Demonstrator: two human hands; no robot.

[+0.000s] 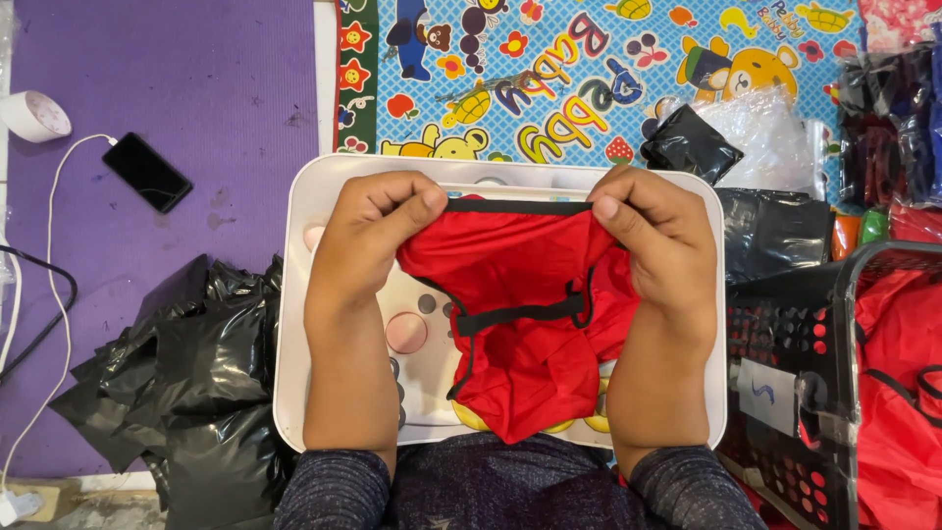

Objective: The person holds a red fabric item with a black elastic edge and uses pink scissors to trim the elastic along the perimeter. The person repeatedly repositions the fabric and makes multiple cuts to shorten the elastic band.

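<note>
A person's left hand and right hand each pinched one end of the black-trimmed top edge of a red garment, fingers curled tight around the fabric and thumbs pressed on top, stretching the band flat between them. The garment hung down over a white lap tray printed with pale cartoon figures, which rested across the person's knees. To the left lay a heap of black plastic bags on a purple mat, with a dark phone and its white cable farther off. At right stood a black crate holding more red fabric, and beyond the tray spread a colourful children's play mat.
</note>
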